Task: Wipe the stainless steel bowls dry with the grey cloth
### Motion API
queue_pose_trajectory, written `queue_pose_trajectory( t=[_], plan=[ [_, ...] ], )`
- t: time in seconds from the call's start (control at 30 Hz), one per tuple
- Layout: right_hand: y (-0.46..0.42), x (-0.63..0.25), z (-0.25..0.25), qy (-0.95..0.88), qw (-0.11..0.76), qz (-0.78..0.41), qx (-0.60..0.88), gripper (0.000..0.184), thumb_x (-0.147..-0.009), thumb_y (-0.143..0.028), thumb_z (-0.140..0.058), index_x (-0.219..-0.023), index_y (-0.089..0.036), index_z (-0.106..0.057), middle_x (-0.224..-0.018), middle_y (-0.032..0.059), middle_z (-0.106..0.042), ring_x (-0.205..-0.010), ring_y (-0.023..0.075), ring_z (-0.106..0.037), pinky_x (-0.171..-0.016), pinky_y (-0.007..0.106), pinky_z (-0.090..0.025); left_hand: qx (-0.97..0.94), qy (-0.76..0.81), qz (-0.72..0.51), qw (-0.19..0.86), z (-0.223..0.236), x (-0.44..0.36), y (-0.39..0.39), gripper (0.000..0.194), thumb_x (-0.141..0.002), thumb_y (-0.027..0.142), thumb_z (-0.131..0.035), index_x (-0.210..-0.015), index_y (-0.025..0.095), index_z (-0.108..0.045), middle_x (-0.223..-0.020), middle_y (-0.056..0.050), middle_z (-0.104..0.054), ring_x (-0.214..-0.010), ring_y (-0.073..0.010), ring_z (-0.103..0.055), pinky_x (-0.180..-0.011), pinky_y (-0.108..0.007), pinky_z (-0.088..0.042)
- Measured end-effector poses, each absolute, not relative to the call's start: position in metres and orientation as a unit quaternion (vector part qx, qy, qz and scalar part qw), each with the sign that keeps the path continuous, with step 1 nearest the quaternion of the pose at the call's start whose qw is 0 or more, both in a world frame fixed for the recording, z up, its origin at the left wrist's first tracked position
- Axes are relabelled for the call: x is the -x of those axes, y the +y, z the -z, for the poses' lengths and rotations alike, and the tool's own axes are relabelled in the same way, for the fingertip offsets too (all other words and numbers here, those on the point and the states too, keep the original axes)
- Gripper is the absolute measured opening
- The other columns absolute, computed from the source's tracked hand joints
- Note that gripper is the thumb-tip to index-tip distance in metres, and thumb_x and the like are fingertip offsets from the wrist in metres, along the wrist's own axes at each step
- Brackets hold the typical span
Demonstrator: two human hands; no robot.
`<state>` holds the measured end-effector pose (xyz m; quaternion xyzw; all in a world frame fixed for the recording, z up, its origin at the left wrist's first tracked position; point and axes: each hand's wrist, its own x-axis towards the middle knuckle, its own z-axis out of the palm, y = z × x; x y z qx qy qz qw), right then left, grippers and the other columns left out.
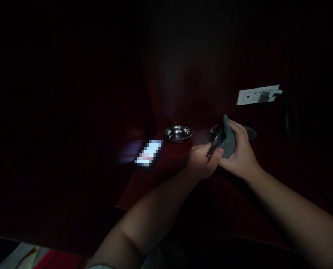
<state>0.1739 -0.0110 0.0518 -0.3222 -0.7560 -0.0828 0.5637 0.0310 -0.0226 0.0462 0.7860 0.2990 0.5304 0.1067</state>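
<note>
Close together above the dark red table (161, 186), both of my hands are on one metal dish (217, 139), tilted and seen nearly edge-on. My left hand (202, 161) pinches its near rim, thumb on top. My right hand (241, 147) is closed around a grey-green cloth (228, 145) folded over the dish's right side; the right fingertips are hidden. Behind my hands lies more shiny metal tableware (250, 132), partly covered, so I cannot tell whether it is one dish or a stack. A shallow round steel dish (178, 133) rests to the left of my hands.
A phone (149, 154) with a lit, blurred screen lies by the table's left edge, a thin cable (137, 183) beneath it. On the wall at right is a white socket panel (256, 95) with a plug in it. Red and white material (40, 257) shows at bottom left. Surroundings are very dark.
</note>
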Motion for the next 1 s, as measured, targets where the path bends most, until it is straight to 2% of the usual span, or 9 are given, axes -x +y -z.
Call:
queue_pose_trajectory(
  t=[0.17, 0.4, 0.53, 0.63, 0.7, 1.0],
  plan=[
    [-0.011, -0.176, -0.054, -0.777, 0.537, 0.086, 0.316, 0.092, -0.059, -0.038, -0.07, -0.139, -0.02, -0.029, -0.14, 0.0148, -0.036, -0.129, 0.0365, -0.035, -0.105, 0.056, -0.031, -0.772, 0.295, -0.55, 0.121, -0.045, -0.032, -0.022, 0.03, -0.086, 0.029, -0.041, -0.059, 0.017, -0.041, -0.054, 0.003, -0.04, -0.051, -0.009, -0.04, -0.049, -0.023, -0.031],
    [-0.013, -0.184, -0.061, -0.82, 0.491, 0.066, 0.287, 0.094, -0.06, -0.047, -0.069, -0.14, -0.019, -0.028, -0.144, 0.0147, -0.031, -0.133, 0.0368, -0.029, -0.108, 0.056, -0.026, -0.762, 0.298, -0.566, 0.106, -0.041, -0.031, -0.018, 0.02, -0.08, 0.023, -0.041, -0.06, 0.018, -0.039, -0.055, 0.002, -0.041, -0.05, -0.0097, -0.038, -0.049, -0.024, -0.032],
    [-0.014, -0.187, -0.061, -0.823, 0.504, 0.026, 0.26, 0.076, -0.075, -0.053, -0.053, -0.14, -0.02, -0.031, -0.145, 0.0127, -0.032, -0.134, 0.035, -0.028, -0.108, 0.056, -0.025, -0.765, 0.297, -0.562, 0.105, -0.042, -0.031, -0.017, 0.016, -0.077, 0.02, -0.041, -0.061, 0.018, -0.039, -0.054, 0.002, -0.041, -0.05, -0.0098, -0.038, -0.048, -0.023, -0.031],
    [-0.014, -0.185, -0.058, -0.796, 0.54, 0.004, 0.276, 0.058, -0.084, -0.046, -0.043, -0.137, -0.022, -0.038, -0.143, 0.0104, -0.037, -0.132, 0.0311, -0.032, -0.108, 0.053, -0.026, -0.771, 0.299, -0.552, 0.107, -0.043, -0.03, -0.018, 0.014, -0.076, 0.02, -0.04, -0.062, 0.018, -0.039, -0.055, 0.002, -0.043, -0.051, -0.0103, -0.038, -0.049, -0.024, -0.032],
    [-0.014, -0.182, -0.057, -0.78, 0.552, 0.004, 0.295, 0.052, -0.086, -0.041, -0.042, -0.135, -0.024, -0.041, -0.141, 0.0089, -0.04, -0.131, 0.0292, -0.035, -0.108, 0.052, -0.027, -0.778, 0.296, -0.543, 0.109, -0.043, -0.029, -0.019, 0.014, -0.077, 0.019, -0.04, -0.063, 0.018, -0.04, -0.056, 0.001, -0.045, -0.052, -0.0109, -0.04, -0.05, -0.024, -0.033],
    [-0.019, -0.177, -0.06, -0.774, 0.535, 0.052, 0.334, 0.061, -0.081, -0.038, -0.048, -0.139, -0.026, -0.034, -0.145, 0.0075, -0.035, -0.133, 0.0321, -0.032, -0.107, 0.058, -0.027, -0.784, 0.308, -0.527, 0.112, -0.045, -0.032, -0.028, 0.036, -0.092, 0.036, -0.027, -0.071, 0.016, -0.049, -0.065, -0.004, -0.054, -0.061, -0.0143, -0.05, -0.06, -0.028, -0.041]
  ],
)
